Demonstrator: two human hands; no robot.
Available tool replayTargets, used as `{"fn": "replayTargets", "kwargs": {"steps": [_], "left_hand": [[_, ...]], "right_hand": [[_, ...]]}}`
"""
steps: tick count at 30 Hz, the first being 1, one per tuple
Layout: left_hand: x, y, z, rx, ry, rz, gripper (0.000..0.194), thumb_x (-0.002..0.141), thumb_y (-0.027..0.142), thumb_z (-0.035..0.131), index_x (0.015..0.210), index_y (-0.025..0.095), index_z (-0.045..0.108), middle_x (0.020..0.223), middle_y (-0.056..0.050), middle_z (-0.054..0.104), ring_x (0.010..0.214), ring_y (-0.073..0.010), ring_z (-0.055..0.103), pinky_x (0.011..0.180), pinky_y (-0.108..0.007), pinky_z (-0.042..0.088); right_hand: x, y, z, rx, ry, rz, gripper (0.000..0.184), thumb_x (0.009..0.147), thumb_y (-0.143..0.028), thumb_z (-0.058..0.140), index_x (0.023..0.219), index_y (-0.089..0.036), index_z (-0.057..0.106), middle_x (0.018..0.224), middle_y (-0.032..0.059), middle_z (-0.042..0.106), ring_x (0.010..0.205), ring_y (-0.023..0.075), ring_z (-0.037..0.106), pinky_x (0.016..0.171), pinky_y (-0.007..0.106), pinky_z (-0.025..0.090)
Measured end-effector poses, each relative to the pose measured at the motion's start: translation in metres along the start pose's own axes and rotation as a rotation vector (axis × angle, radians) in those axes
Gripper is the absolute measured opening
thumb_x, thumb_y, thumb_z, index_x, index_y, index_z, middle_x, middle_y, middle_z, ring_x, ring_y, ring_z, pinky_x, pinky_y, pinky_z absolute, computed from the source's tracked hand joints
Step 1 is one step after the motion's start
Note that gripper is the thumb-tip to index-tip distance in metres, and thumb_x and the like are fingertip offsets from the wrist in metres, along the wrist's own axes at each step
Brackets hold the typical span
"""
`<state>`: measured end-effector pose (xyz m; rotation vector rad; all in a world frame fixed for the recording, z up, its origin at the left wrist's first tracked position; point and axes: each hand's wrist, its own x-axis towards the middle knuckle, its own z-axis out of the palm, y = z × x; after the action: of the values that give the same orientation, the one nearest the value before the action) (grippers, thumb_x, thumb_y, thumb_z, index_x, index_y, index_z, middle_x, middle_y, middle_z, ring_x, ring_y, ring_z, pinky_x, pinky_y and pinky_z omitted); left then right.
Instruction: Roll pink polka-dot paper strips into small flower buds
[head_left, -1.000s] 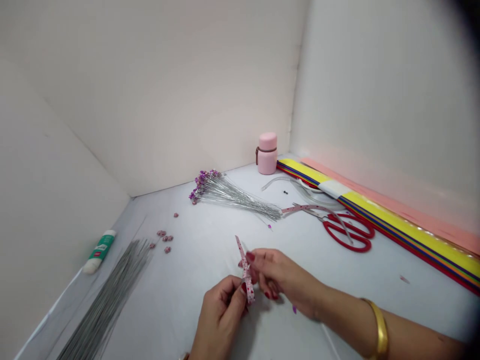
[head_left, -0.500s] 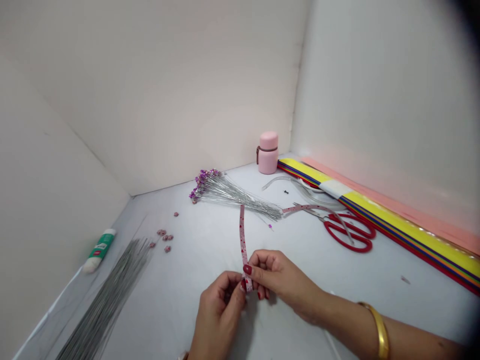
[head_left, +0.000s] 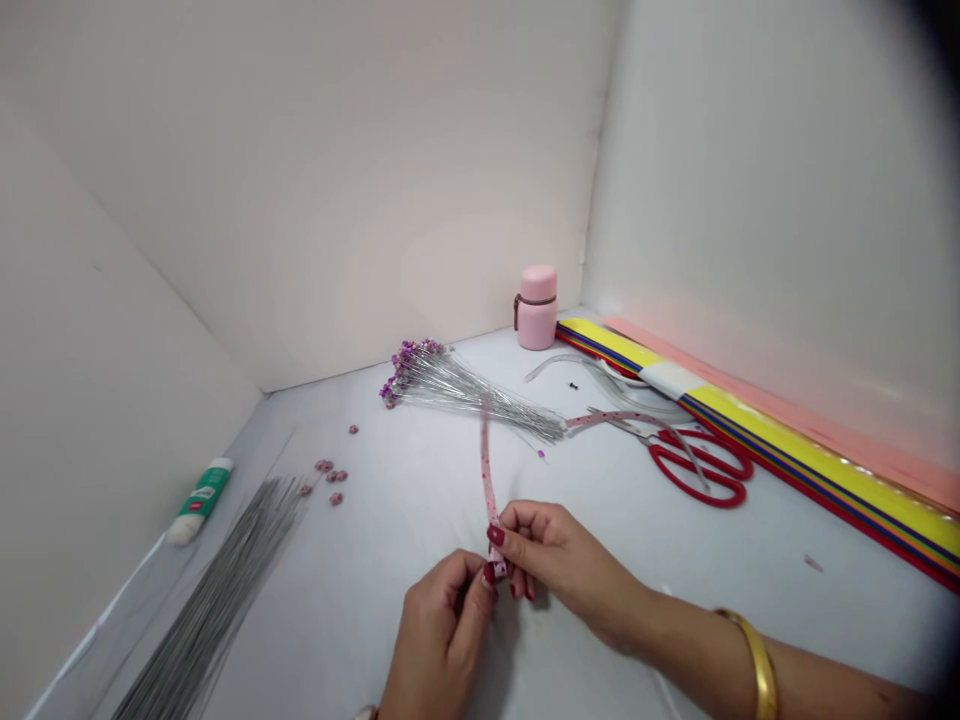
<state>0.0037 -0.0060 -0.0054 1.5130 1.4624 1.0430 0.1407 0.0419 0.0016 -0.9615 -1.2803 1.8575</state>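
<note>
Between two hands' closed fingers (head_left: 496,537), one pink strip (head_left: 487,470); beyond, one wire bundle (head_left: 480,395), one bottle (head_left: 537,310).

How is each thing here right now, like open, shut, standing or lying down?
Left hand: pinching strip
Right hand: pinching strip
Strip: held, one end free
Flask: upright, lid on
Scissors: lying, handles apart
Green tube: lying down
Gray wires: lying bunched
</note>
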Motion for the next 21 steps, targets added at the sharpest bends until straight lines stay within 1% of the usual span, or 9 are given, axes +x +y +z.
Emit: {"fn": "replayTargets", "kwargs": {"steps": [2, 4, 7, 8, 11, 13, 15, 17, 21], "left_hand": [[-0.0002, 0.0026, -0.0006, -0.028, 0.016, 0.011, 0.02, 0.078, 0.031, 0.047, 0.069, 0.017, 0.059, 0.059, -0.003, 0.06, 0.053, -0.0141, 0.05, 0.05, -0.02, 0.037], [-0.0011, 0.0045, -0.001, -0.008, 0.045, 0.052, 0.018, 0.077, 0.028, 0.048, 0.071, 0.018, 0.061, 0.063, -0.004, 0.062, 0.057, -0.0151, 0.054, 0.055, -0.02, 0.04], [-0.0018, 0.0042, -0.0013, 0.038, 0.067, 0.081, 0.019, 0.077, 0.028, 0.05, 0.068, 0.019, 0.063, 0.06, -0.003, 0.062, 0.055, -0.0152, 0.053, 0.057, -0.021, 0.04], [-0.0014, 0.0033, -0.0016, 0.019, 0.045, 0.057, 0.02, 0.077, 0.03, 0.05, 0.068, 0.019, 0.064, 0.059, -0.003, 0.061, 0.055, -0.0152, 0.053, 0.056, -0.021, 0.04], [0.0009, 0.0005, -0.0027, -0.098, -0.078, -0.072, 0.025, 0.078, 0.034, 0.049, 0.067, 0.016, 0.062, 0.058, -0.003, 0.06, 0.055, -0.0146, 0.052, 0.053, -0.021, 0.041], [0.0025, -0.0005, -0.0033, -0.174, -0.116, -0.141, 0.025, 0.077, 0.035, 0.049, 0.068, 0.015, 0.06, 0.059, -0.003, 0.059, 0.056, -0.0138, 0.051, 0.053, -0.02, 0.041], [0.0034, -0.0002, -0.0037, -0.201, -0.092, -0.17, 0.023, 0.076, 0.035, 0.051, 0.069, 0.015, 0.06, 0.06, -0.002, 0.059, 0.056, -0.013, 0.05, 0.053, -0.02, 0.04], [0.0036, 0.0009, -0.0043, -0.186, -0.057, -0.173, 0.022, 0.076, 0.034, 0.052, 0.069, 0.015, 0.061, 0.059, -0.001, 0.058, 0.055, -0.0129, 0.05, 0.053, -0.02, 0.04], [0.0038, 0.0026, -0.007, -0.161, 0.013, -0.149, 0.02, 0.076, 0.032, 0.053, 0.067, 0.015, 0.061, 0.059, 0.0, 0.058, 0.057, -0.013, 0.05, 0.054, -0.02, 0.04]], "right_hand": [[-0.0007, 0.0001, -0.0001, 0.001, -0.004, -0.024, 0.032, 0.072, -0.045, 0.056, 0.064, -0.014, 0.05, 0.052, -0.0044, 0.051, 0.041, 0.0044, 0.042, 0.041, 0.016, 0.03], [-0.0007, 0.0003, -0.0009, -0.015, -0.004, -0.03, 0.03, 0.072, -0.042, 0.057, 0.064, -0.014, 0.051, 0.05, -0.005, 0.049, 0.041, 0.0044, 0.041, 0.04, 0.016, 0.028], [0.0004, 0.001, -0.0018, -0.037, 0.027, -0.041, 0.029, 0.072, -0.041, 0.058, 0.064, -0.015, 0.051, 0.051, -0.0046, 0.05, 0.042, 0.0049, 0.041, 0.04, 0.017, 0.029], [0.0007, 0.0014, -0.0019, -0.04, 0.043, -0.047, 0.029, 0.073, -0.042, 0.057, 0.064, -0.015, 0.051, 0.052, -0.0043, 0.051, 0.043, 0.0052, 0.042, 0.041, 0.017, 0.029], [0.0009, 0.002, -0.0015, -0.066, 0.072, -0.065, 0.028, 0.074, -0.041, 0.056, 0.065, -0.016, 0.051, 0.052, -0.0044, 0.05, 0.043, 0.0058, 0.042, 0.04, 0.017, 0.029], [0.0003, 0.0018, -0.001, -0.101, 0.082, -0.071, 0.027, 0.074, -0.041, 0.056, 0.065, -0.016, 0.051, 0.049, -0.0054, 0.048, 0.042, 0.0057, 0.04, 0.039, 0.017, 0.028], [-0.0001, 0.0015, -0.0004, -0.127, 0.087, -0.074, 0.027, 0.075, -0.041, 0.055, 0.064, -0.016, 0.05, 0.048, -0.0058, 0.046, 0.042, 0.0057, 0.04, 0.038, 0.016, 0.028], [-0.0001, 0.0018, 0.0, -0.128, 0.082, -0.076, 0.028, 0.076, -0.043, 0.052, 0.067, -0.017, 0.049, 0.05, -0.0051, 0.048, 0.042, 0.0058, 0.041, 0.038, 0.016, 0.029], [0.0011, 0.0057, -0.0004, -0.135, -0.011, -0.02, 0.034, 0.078, -0.049, 0.046, 0.071, -0.016, 0.048, 0.055, -0.0038, 0.051, 0.041, 0.0058, 0.045, 0.039, 0.016, 0.032]]}}
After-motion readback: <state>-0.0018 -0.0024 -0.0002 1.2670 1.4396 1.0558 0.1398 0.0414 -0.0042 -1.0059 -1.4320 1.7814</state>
